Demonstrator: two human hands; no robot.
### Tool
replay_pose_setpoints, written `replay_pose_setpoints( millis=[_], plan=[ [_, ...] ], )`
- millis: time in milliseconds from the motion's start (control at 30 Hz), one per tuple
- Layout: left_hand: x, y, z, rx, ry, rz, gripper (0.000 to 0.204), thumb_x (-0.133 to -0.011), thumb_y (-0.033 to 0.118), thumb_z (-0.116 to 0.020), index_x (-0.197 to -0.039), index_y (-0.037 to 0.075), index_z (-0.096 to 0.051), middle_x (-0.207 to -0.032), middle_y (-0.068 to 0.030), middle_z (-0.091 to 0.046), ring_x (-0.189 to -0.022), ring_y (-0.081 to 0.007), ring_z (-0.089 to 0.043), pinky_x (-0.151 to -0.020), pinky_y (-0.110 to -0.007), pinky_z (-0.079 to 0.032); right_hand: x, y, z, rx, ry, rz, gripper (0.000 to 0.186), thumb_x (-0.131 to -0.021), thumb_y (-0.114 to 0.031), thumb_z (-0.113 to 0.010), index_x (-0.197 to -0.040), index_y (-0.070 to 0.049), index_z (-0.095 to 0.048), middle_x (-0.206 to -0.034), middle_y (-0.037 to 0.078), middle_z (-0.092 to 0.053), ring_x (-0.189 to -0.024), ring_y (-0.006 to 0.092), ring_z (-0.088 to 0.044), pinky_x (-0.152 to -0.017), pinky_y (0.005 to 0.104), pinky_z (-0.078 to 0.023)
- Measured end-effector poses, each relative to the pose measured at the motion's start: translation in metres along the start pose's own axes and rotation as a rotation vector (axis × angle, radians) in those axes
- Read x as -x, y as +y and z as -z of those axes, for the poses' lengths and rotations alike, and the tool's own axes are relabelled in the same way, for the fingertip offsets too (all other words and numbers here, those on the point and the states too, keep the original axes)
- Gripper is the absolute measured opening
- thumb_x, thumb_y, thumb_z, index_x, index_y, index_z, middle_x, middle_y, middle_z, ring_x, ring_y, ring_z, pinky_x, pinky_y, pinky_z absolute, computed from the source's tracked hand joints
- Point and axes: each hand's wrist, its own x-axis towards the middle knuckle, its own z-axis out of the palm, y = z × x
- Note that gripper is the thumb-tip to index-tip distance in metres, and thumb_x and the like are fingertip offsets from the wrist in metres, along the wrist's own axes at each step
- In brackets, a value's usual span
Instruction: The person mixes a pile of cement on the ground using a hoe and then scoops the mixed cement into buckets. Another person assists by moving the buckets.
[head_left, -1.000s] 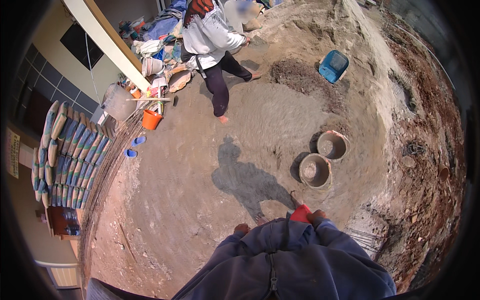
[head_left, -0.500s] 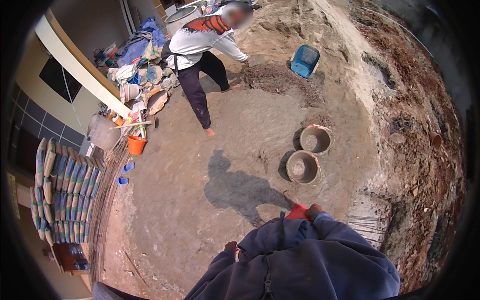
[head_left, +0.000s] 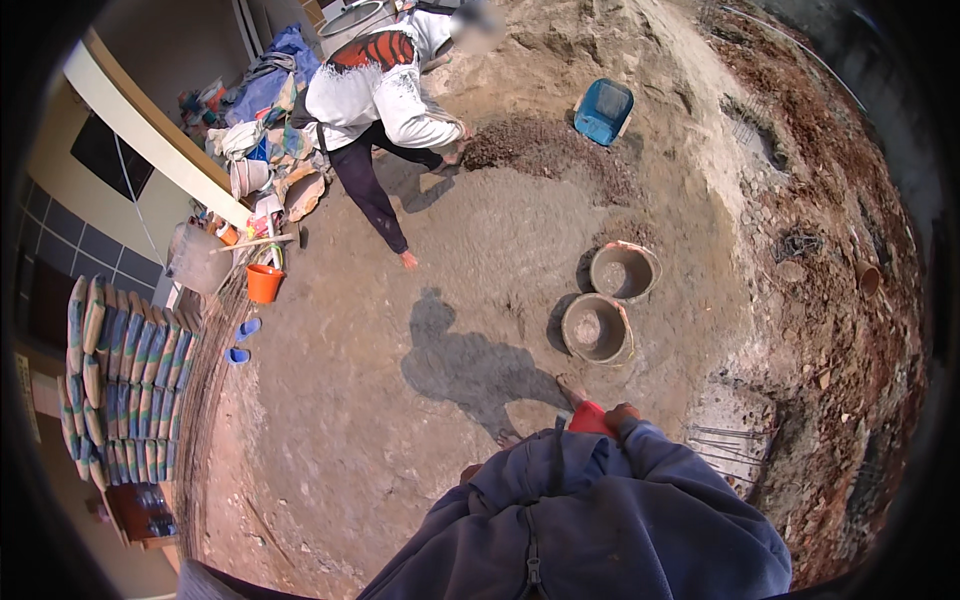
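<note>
My right hand (head_left: 622, 414) is at my side, its fingers curled beside red cloth (head_left: 592, 418); what it holds, if anything, is hidden. My left hand (head_left: 471, 473) barely shows past my dark jacket (head_left: 620, 520), so its fingers are hidden. My bare foot (head_left: 571, 390) stands on wet grey ground. Beyond it are two round buckets (head_left: 596, 345) with pale residue inside.
A bent co-worker (head_left: 360, 90) reaches toward a dark gravel patch (head_left: 520, 150). A blue tub (head_left: 600, 110) lies near a sand pile. At left are stacked sacks (head_left: 125, 360), sandals (head_left: 240, 355), an orange bucket (head_left: 264, 283) and clutter. Rubble (head_left: 830, 330) borders the right.
The co-worker has bent further forward and lowered their hands toward the gravel. My view has shifted, so the scene sits differently in frame. My left hand has become more hidden behind my jacket.
</note>
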Motion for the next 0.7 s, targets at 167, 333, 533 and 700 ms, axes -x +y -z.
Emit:
replay_pose_setpoints(
  millis=[167, 333, 533, 700],
  plan=[
    [-0.015, 0.014, -0.011, -0.074, 0.004, -0.059, 0.031, -0.083, 0.043, -0.056, -0.09, 0.015, -0.068, -0.102, -0.0114, -0.067, -0.097, -0.0324, -0.064, -0.08, -0.046, -0.051, -0.033, 0.032, -0.002, 0.082, 0.105, 0.046, 0.058, -0.08, -0.038, -0.059, -0.122, 0.001, -0.062, -0.125, 0.023, -0.06, -0.119, 0.0336, -0.059, -0.099, 0.0376, -0.048],
    [-0.009, -0.023, 0.0, -0.234, 0.036, -0.057, 0.033, -0.083, 0.045, -0.056, -0.091, 0.015, -0.069, -0.104, -0.0117, -0.068, -0.099, -0.033, -0.064, -0.082, -0.047, -0.051, -0.019, 0.019, -0.015, 0.277, -0.008, 0.187, 0.057, -0.085, -0.04, -0.051, -0.122, 0.002, -0.062, -0.126, 0.02, -0.061, -0.119, 0.0316, -0.059, -0.099, 0.0363, -0.047],
    [-0.009, -0.007, 0.003, -0.622, 0.066, -0.23, 0.036, -0.082, 0.046, -0.057, -0.092, 0.015, -0.07, -0.107, -0.0121, -0.069, -0.1, -0.0338, -0.064, -0.084, -0.047, -0.051, -0.017, 0.038, -0.007, 0.181, -0.012, 0.054, 0.053, -0.087, -0.039, -0.048, -0.117, 0.001, -0.066, -0.123, 0.02, -0.062, -0.118, 0.0297, -0.059, -0.1, 0.0353, -0.046],
    [-0.028, 0.019, -0.003, -0.17, 0.029, -0.098, 0.028, -0.084, 0.038, -0.058, -0.096, 0.014, -0.068, -0.101, -0.0101, -0.067, -0.094, -0.0286, -0.065, -0.076, -0.043, -0.051, -0.034, 0.056, 0.015, 0.214, 0.046, 0.113, 0.051, -0.087, -0.037, -0.048, -0.116, 0.001, -0.066, -0.122, 0.02, -0.063, -0.117, 0.0311, -0.06, -0.098, 0.0364, -0.047]
  ],
)
